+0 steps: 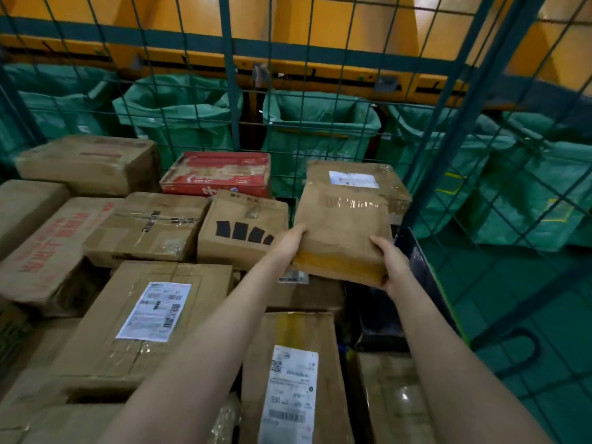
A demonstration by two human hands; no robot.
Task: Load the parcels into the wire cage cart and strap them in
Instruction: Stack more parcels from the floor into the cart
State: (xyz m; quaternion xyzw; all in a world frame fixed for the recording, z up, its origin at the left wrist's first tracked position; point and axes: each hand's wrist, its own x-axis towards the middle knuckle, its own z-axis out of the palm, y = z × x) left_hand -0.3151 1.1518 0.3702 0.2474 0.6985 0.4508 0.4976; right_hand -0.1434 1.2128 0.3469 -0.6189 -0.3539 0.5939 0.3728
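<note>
Green sacks (307, 129) hang beyond the mesh of the wire cage cart (230, 91). A brown parcel (346, 225) is held over the stacked boxes (96, 354) near the far right corner, left grip (290, 241) and right grip (392, 264) each clasping a near edge. A black-patched box (237, 251) and red box (217, 174) sit just left; a dark crate (416, 270) lies beneath.

both hands hold a brown parcel (347, 219) above the stack in the cage cart (461, 116): left hand (290, 243) on its near left edge, right hand (392, 262) gripping the near right corner. beneath lie cardboard boxes, a red box (217, 173) by the back mesh. green sacks (179, 113) hang beyond.
</note>
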